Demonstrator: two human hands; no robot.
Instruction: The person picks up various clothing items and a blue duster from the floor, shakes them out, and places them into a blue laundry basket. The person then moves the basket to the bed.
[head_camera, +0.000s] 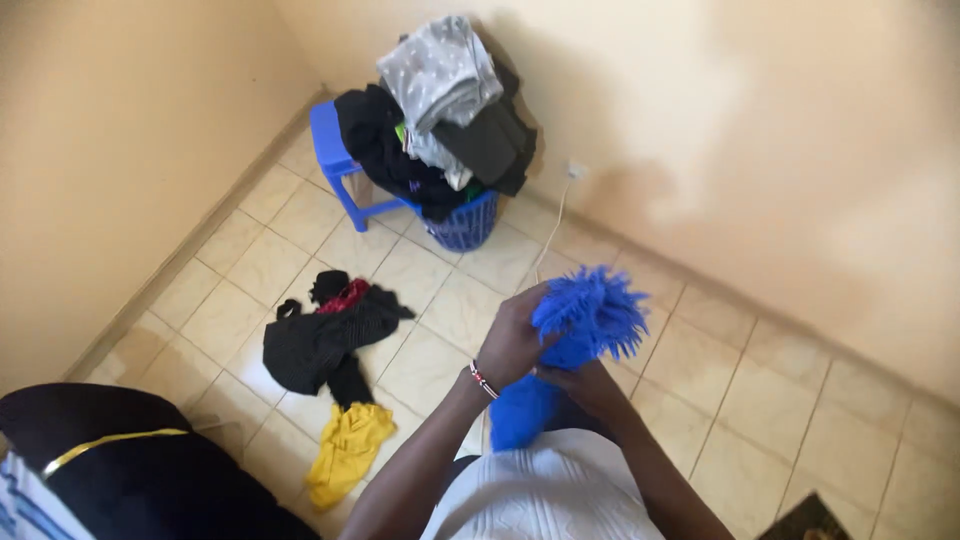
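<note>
Left hand (515, 345) is closed around the upper part of a shaggy blue cloth (585, 320), fingers curled into the fringe. Right hand (590, 385) grips the same cloth lower down, thumb and fingers pinched shut on it. The cloth hangs between the hands at waist height, above the tiled floor (450, 300), its lower end trailing in front of the white shirt (545, 495).

Judgement: handling goes best with both grips at opposite edges, so the pile lies flat and the loose end stays off the floor.

Nearby: dark clothes (320, 340) and a yellow garment (350, 450) on the floor; a heaped blue basket (465, 225) beside a blue stool (335, 160).
</note>
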